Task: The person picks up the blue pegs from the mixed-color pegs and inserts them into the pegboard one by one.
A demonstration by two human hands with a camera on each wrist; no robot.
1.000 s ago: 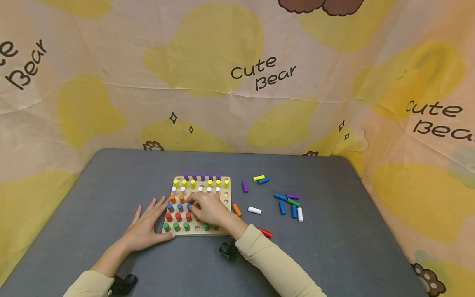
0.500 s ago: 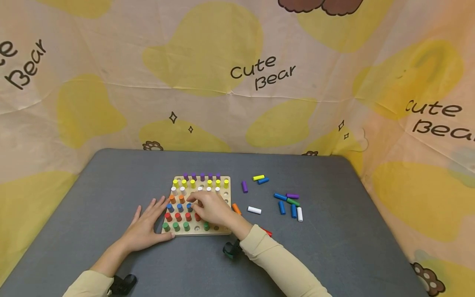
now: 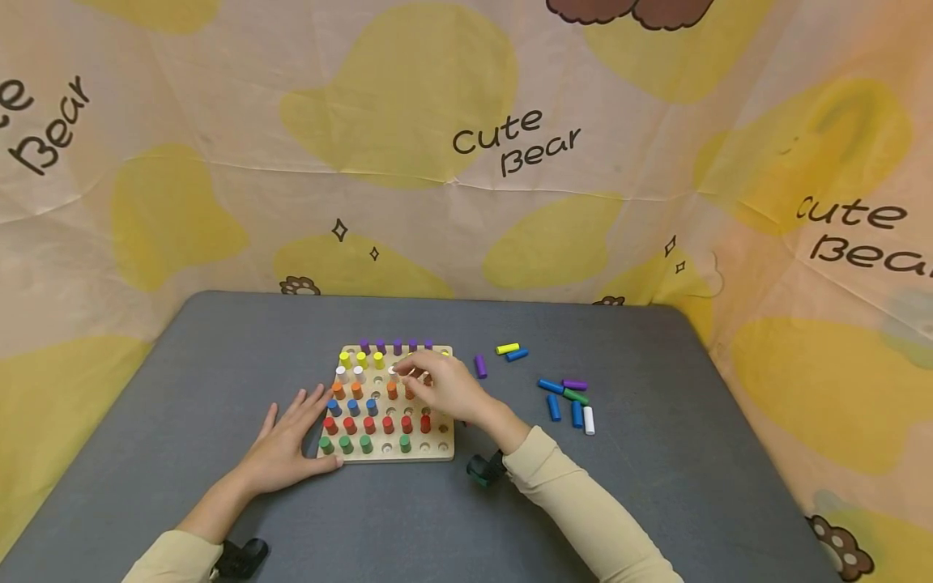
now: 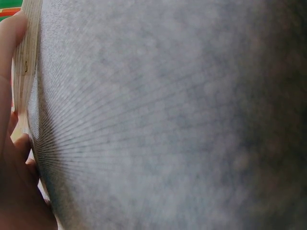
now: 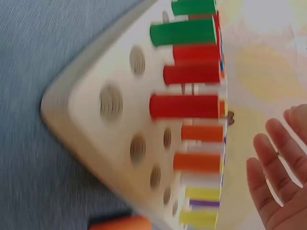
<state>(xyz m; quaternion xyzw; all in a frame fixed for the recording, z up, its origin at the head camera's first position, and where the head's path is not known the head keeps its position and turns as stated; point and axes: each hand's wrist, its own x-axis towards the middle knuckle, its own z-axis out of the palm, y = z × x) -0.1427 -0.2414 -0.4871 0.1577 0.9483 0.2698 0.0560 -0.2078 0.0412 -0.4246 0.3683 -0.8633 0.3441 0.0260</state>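
Note:
A wooden pegboard [image 3: 379, 459] lies on the grey table, with rows of coloured pegs standing in its holes. At its left edge my left hand [image 3: 280, 453] rests with fingers spread and straight; the left wrist view shows its thumb [image 4: 12, 28] against the board's side. My right hand [image 3: 453, 390] hovers over the right part of the board, its fingers loosely bent. In the right wrist view its fingers [image 5: 285, 148] are apart and no peg shows between them. Three blue pegs [image 3: 372, 406] stand in one row. The right hand hides some white, yellow and orange pegs.
Loose pegs lie right of the board: a purple peg [image 3: 480, 367], a yellow peg [image 3: 507, 349] touching a blue one, and a mixed cluster with a green peg [image 3: 576, 397] and a white peg [image 3: 589, 421]. An orange peg [image 5: 120, 223] lies beside the board.
My right hand has left the third blue peg, which now stands free in its row, and has moved right and back across the board. The left hand has stayed still.

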